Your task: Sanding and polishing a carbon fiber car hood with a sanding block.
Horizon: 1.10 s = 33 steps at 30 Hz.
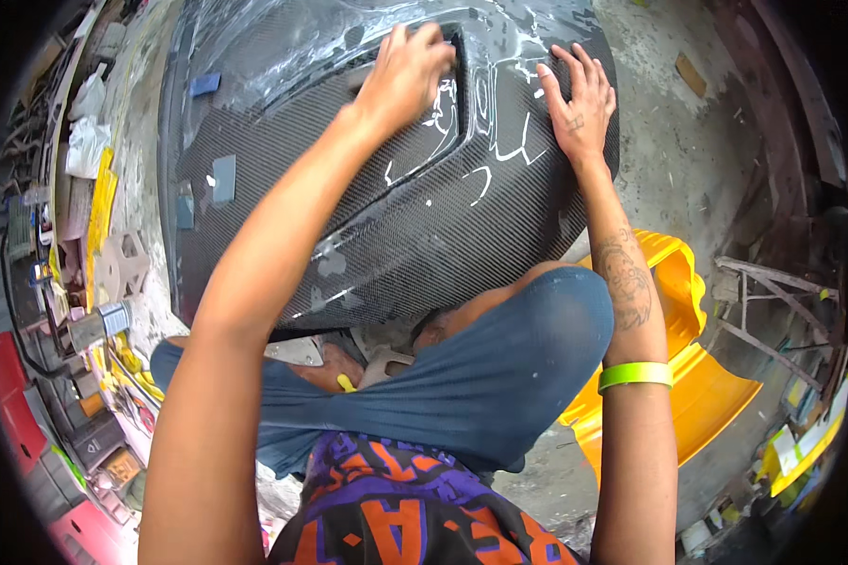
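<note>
A large, glossy black carbon-fibre panel (283, 207), shaped like a car hood, lies in front of me. It has a long recessed opening with a raised rim. My left hand (405, 80) is over that recess near its far end, fingers bent and pressed down; whatever they hold, if anything, is hidden. My right hand (582, 104) rests on the panel's right side with its fingers apart and nothing in them. A small blue block (205, 84) and a grey-blue rectangular sheet (224, 179) lie on the panel's left part. Whitish wet-looking smears cover the far surface.
My bent knee (565, 311) is close against the panel's near edge. Yellow-orange moulded parts (707, 395) lie on the floor at right, near a metal stand (773, 292). Along the left are a can (113, 318), a stool (122, 264) and assorted clutter.
</note>
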Each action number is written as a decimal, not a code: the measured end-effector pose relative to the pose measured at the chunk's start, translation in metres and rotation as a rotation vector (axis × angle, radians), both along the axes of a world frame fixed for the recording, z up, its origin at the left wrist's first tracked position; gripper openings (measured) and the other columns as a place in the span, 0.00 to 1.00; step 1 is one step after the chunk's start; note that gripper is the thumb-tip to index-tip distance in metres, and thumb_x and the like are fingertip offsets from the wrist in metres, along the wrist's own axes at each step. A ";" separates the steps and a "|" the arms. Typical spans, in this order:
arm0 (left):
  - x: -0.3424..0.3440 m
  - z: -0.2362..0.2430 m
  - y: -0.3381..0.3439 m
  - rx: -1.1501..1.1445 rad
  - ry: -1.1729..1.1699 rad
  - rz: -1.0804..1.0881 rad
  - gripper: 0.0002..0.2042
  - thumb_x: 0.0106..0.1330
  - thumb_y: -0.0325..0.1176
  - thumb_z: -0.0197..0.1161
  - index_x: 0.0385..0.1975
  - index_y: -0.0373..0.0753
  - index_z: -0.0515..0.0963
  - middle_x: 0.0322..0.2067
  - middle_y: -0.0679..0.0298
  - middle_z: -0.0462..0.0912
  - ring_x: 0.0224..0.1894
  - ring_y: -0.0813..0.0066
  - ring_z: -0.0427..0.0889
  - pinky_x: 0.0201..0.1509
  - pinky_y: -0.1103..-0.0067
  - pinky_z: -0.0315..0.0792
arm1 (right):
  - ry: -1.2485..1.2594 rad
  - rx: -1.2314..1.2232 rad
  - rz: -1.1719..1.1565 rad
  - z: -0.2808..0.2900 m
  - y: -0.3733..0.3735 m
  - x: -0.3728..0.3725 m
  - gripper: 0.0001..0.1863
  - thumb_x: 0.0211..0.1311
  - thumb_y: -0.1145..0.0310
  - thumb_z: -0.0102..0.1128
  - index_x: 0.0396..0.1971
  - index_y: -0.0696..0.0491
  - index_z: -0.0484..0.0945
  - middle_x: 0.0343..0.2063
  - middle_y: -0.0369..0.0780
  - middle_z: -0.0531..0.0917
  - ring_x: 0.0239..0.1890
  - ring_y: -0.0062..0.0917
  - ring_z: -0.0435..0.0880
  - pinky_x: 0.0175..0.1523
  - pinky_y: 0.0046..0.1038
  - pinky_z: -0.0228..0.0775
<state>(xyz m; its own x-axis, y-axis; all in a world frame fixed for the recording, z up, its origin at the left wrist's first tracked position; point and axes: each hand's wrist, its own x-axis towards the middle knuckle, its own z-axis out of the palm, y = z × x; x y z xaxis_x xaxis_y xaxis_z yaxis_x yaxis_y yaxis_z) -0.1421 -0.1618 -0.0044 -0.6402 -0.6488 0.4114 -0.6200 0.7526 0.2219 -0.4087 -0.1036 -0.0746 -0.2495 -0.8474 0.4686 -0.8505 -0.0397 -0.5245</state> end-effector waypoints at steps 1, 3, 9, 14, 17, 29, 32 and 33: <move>-0.001 0.002 -0.007 -0.056 0.097 -0.017 0.11 0.67 0.29 0.66 0.46 0.37 0.86 0.45 0.57 0.81 0.48 0.53 0.75 0.58 0.67 0.72 | -0.013 0.047 -0.022 0.001 -0.001 -0.002 0.32 0.67 0.35 0.59 0.64 0.37 0.77 0.73 0.38 0.69 0.78 0.43 0.59 0.78 0.60 0.40; 0.007 0.010 -0.011 -0.001 0.134 0.044 0.10 0.67 0.29 0.67 0.46 0.37 0.86 0.44 0.56 0.81 0.48 0.53 0.76 0.58 0.67 0.72 | -0.009 -0.001 0.005 0.000 -0.001 -0.003 0.32 0.67 0.35 0.59 0.65 0.36 0.77 0.73 0.38 0.69 0.78 0.43 0.58 0.78 0.60 0.40; 0.117 0.063 0.070 0.178 0.458 0.262 0.12 0.72 0.31 0.66 0.52 0.35 0.84 0.44 0.59 0.81 0.47 0.70 0.82 0.53 0.78 0.76 | -0.038 0.152 0.005 0.002 -0.004 -0.009 0.33 0.67 0.35 0.59 0.66 0.37 0.75 0.74 0.39 0.67 0.80 0.40 0.53 0.79 0.57 0.38; 0.219 0.095 0.168 0.355 0.436 0.373 0.13 0.72 0.28 0.64 0.53 0.34 0.84 0.42 0.63 0.78 0.44 0.74 0.79 0.50 0.80 0.72 | -0.165 0.575 0.201 0.072 -0.021 -0.029 0.36 0.69 0.38 0.60 0.67 0.49 0.76 0.69 0.54 0.70 0.73 0.44 0.68 0.75 0.39 0.60; 0.255 0.094 0.199 0.459 0.508 0.432 0.12 0.72 0.28 0.64 0.52 0.33 0.84 0.42 0.63 0.79 0.45 0.75 0.79 0.52 0.79 0.73 | -0.070 0.582 0.355 0.102 -0.026 -0.001 0.35 0.71 0.43 0.61 0.68 0.52 0.74 0.61 0.54 0.80 0.64 0.42 0.80 0.70 0.38 0.69; 0.282 0.076 0.223 0.491 0.838 0.428 0.12 0.72 0.28 0.66 0.52 0.34 0.85 0.42 0.65 0.79 0.39 0.79 0.77 0.44 0.82 0.72 | 0.294 0.518 0.079 0.046 0.002 0.214 0.62 0.69 0.23 0.37 0.77 0.70 0.43 0.79 0.59 0.45 0.83 0.49 0.41 0.83 0.46 0.31; 0.283 0.078 0.222 0.495 0.871 0.420 0.12 0.72 0.28 0.65 0.52 0.34 0.85 0.42 0.66 0.79 0.39 0.80 0.78 0.44 0.82 0.72 | 0.266 0.549 0.099 0.039 0.013 0.217 0.62 0.69 0.24 0.40 0.77 0.71 0.42 0.79 0.59 0.43 0.83 0.50 0.38 0.83 0.46 0.31; 0.283 0.079 0.222 0.484 0.934 0.420 0.12 0.72 0.28 0.65 0.52 0.33 0.84 0.42 0.66 0.80 0.40 0.80 0.78 0.44 0.83 0.72 | 0.212 0.494 0.116 0.038 0.012 0.215 0.62 0.69 0.25 0.40 0.77 0.71 0.42 0.79 0.59 0.44 0.83 0.50 0.38 0.83 0.46 0.30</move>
